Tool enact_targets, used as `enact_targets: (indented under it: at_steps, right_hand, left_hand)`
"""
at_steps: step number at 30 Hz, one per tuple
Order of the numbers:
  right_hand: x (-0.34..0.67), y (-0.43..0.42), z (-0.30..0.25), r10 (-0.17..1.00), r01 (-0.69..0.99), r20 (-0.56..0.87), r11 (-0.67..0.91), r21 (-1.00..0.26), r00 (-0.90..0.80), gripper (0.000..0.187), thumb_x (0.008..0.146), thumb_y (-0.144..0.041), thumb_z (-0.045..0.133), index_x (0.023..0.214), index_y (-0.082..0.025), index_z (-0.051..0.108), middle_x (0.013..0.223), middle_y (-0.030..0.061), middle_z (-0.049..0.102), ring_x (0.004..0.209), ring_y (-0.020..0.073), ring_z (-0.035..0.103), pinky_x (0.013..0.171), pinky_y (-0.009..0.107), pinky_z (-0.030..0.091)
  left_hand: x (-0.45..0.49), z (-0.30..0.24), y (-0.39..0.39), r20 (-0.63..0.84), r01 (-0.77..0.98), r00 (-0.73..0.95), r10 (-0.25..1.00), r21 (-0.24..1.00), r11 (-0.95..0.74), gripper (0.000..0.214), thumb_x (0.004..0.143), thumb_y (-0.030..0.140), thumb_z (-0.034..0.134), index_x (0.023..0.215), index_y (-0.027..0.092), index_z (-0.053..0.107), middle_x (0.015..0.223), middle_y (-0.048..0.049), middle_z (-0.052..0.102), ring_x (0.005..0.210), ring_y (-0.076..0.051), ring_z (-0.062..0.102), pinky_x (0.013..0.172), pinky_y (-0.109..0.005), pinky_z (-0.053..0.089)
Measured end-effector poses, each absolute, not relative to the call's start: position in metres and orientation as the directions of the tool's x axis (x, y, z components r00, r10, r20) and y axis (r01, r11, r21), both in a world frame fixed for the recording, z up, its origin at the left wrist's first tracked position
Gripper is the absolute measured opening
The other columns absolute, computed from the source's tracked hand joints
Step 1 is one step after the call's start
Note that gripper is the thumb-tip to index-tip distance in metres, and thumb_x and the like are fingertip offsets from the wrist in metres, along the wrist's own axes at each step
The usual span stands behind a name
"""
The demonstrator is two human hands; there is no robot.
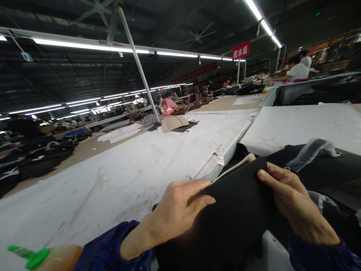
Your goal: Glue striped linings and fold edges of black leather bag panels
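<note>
Pinching blk sheet [225, 222] w/ both hands [176, 210] [295, 199]; green-capped btl [60, 258] by L sleeve [108, 248], amber liq. [73, 256] inside.

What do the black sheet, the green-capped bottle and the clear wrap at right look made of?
Black sheet: probably leather or imitation leather, matte; dark, smooth face with little shine.
Green-capped bottle: likely plastic, translucent; an orange tint shows at its side.
Clear wrap: apparently thin plastic film, glossy; see-through with bright creases.

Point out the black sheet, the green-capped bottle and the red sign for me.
Black sheet [227, 216]: head view, middle of its front face.
Green-capped bottle [59, 258]: head view, on its body.
Red sign [240, 50]: head view, front face.
</note>
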State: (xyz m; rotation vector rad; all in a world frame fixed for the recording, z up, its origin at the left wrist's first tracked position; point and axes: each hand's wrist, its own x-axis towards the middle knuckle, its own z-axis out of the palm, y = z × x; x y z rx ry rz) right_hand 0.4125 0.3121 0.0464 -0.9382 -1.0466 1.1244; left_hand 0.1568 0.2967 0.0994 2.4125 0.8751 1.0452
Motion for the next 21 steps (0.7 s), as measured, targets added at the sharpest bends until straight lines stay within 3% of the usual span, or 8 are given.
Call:
enact_targets:
  at_steps: [6, 10, 15, 21]
  right_hand:
    - [0.408, 0.311, 0.051, 0.978, -0.214, 0.172, 0.194, -0.957, 0.12, 0.031, 0.061, -0.042, 0.088, 0.071, -0.02, 0.068, 0.072, 0.0019, 0.064, 0.066, 0.0173, 0.06, 0.058, 0.025, 0.05]
    - [0.406, 0.301, 0.056, 0.963, -0.162, 0.202, 0.231, -0.959, 0.178, 0.033, 0.063, -0.045, 0.087, 0.07, -0.02, 0.066, 0.069, -0.0007, 0.058, 0.065, 0.0131, 0.053, 0.057, 0.021, 0.045]
    - [0.402, 0.291, 0.058, 0.95, -0.022, 0.252, 0.26, -0.965, 0.185, 0.041, 0.064, -0.056, 0.083, 0.07, -0.02, 0.064, 0.071, 0.0003, 0.056, 0.068, 0.0158, 0.051, 0.06, 0.025, 0.046]
    - [0.395, 0.287, 0.06, 0.948, 0.058, 0.288, 0.283, -0.957, 0.133, 0.043, 0.066, -0.059, 0.08, 0.067, -0.019, 0.064, 0.071, 0.0021, 0.058, 0.068, 0.0163, 0.051, 0.057, 0.025, 0.045]
  left_hand:
    - [0.157, 0.093, 0.296, 0.542, 0.384, 0.536, 0.647, 0.526, -0.758, 0.018, 0.092, 0.02, 0.063, 0.102, 0.01, 0.074, 0.082, -0.0056, 0.076, 0.07, -0.014, 0.069, 0.068, -0.02, 0.052]
    - [0.16, 0.098, 0.296, 0.41, 0.472, 0.553, 0.725, 0.563, -0.679, 0.013, 0.093, 0.018, 0.056, 0.087, 0.014, 0.067, 0.069, 0.0012, 0.063, 0.061, -0.011, 0.056, 0.061, -0.021, 0.043]
    - [0.164, 0.101, 0.294, 0.276, 0.521, 0.536, 0.798, 0.636, -0.569, 0.018, 0.096, 0.026, 0.049, 0.08, 0.019, 0.054, 0.058, 0.0072, 0.037, 0.052, -0.01, 0.036, 0.054, -0.025, 0.03]
    - [0.164, 0.099, 0.298, 0.161, 0.52, 0.547, 0.821, 0.704, -0.484, 0.02, 0.095, 0.029, 0.051, 0.077, 0.021, 0.049, 0.06, 0.0073, 0.038, 0.054, -0.01, 0.034, 0.054, -0.025, 0.028]
